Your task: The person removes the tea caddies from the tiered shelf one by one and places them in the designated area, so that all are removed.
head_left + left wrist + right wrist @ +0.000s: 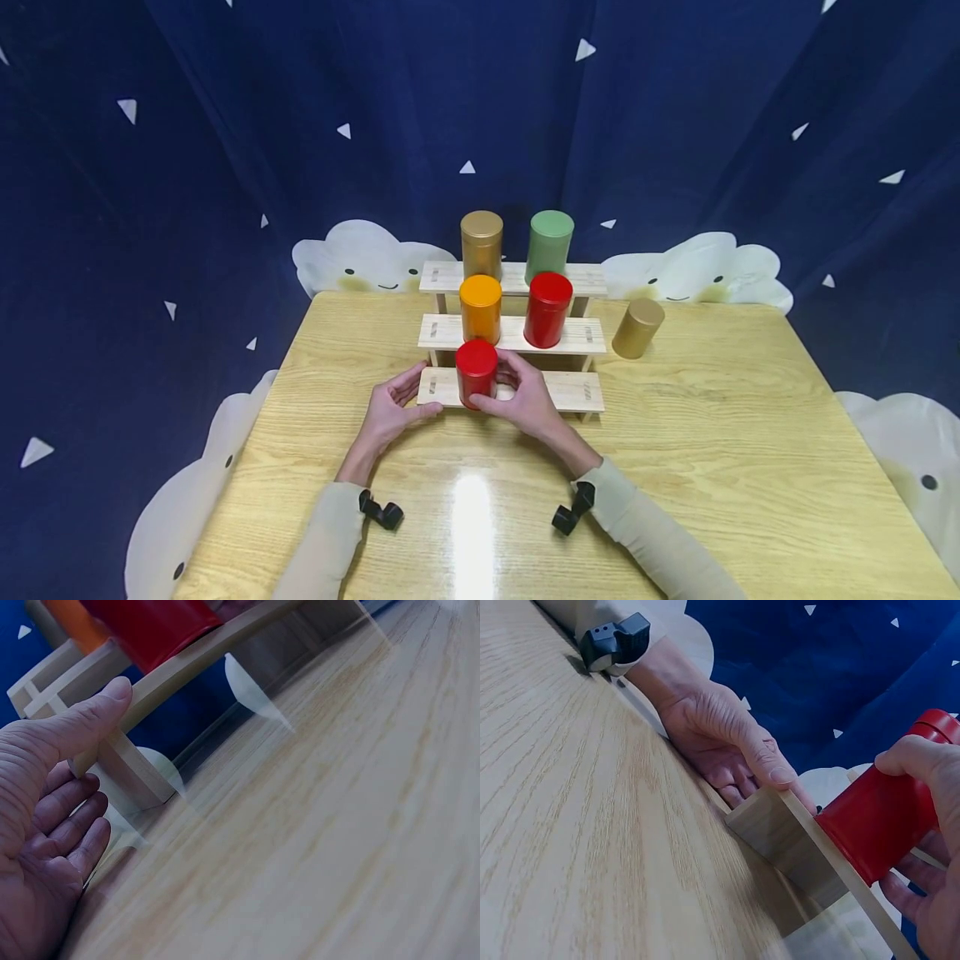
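A small three-step wooden shelf (577,390) stands on the table. On its lowest step, toward the left, is a red lidded canister (476,367). My right hand (528,404) grips that canister from the right, thumb in front and fingers behind; in the right wrist view the canister (877,825) meets the board with its base. At the left end of the lowest step, my left hand (390,414) holds the board, its thumb (97,712) on the front edge and the other fingers around the end. The middle step carries an orange canister (480,310) and another red canister (548,310).
On the top step stand a gold canister (482,244) and a green canister (550,247). Another gold canister (638,328) is on the table (720,450), right of the shelf. Behind hangs a dark blue curtain (420,100) with white shapes.
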